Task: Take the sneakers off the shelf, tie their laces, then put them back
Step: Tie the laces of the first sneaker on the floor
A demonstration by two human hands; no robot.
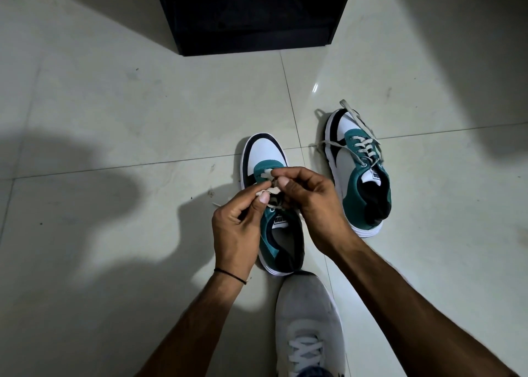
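Note:
Two white, teal and black sneakers stand on the tiled floor. The near sneaker points away from me, and both hands work over its tongue. My left hand pinches a pale lace between thumb and fingers. My right hand pinches the same lace from the other side. The knot area is partly hidden by my fingers. The second sneaker sits to the right, its grey laces loose and trailing over its toe onto the floor.
A black shelf unit stands on the floor straight ahead, its inside dark. My own foot in a grey shoe is planted just behind the near sneaker. Glossy pale tiles spread all around.

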